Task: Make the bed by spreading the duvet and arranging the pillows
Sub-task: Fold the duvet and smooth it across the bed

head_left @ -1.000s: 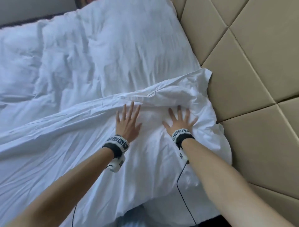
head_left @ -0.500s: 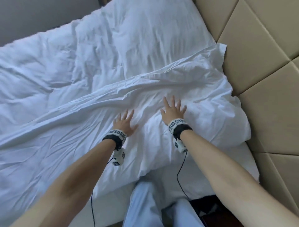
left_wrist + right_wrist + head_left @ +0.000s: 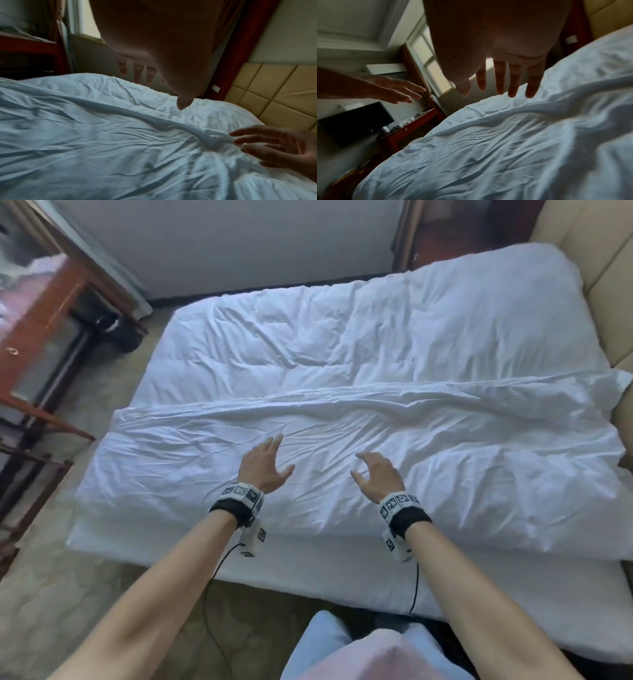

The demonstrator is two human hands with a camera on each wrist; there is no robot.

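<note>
Seen from the head camera, a white duvet (image 3: 342, 440) lies spread and creased across the bed (image 3: 308, 570), a long fold running through it from 9 o'clock to 3 o'clock. The left hand (image 3: 262, 465) and right hand (image 3: 376, 475) are near the picture's middle over the duvet's near half, fingers loose and spread, grasping nothing; whether they touch the cloth cannot be told. A padded beige headboard (image 3: 589, 251) stands at 2 o'clock, a red-brown wooden desk (image 3: 37, 313) at 10 o'clock, a pale wall (image 3: 239, 241) at 12 o'clock, patterned floor (image 3: 68, 594) at 8 o'clock. No container shows in any view. From the left wrist, the left hand (image 3: 154, 47) hangs above the duvet (image 3: 102, 142), fingers relaxed, with the right hand (image 3: 283, 151) open at 4 o'clock; this view alone shows a window (image 3: 87, 19) at 11 o'clock with the headboard (image 3: 274, 94) at 3 o'clock. From the right wrist, the right hand (image 3: 496, 47) is spread above the duvet (image 3: 505, 148), the left hand (image 3: 388, 89) open at 9 o'clock; only here a dark screen (image 3: 354, 121) and small cups on the desk (image 3: 412, 129) appear.
</note>
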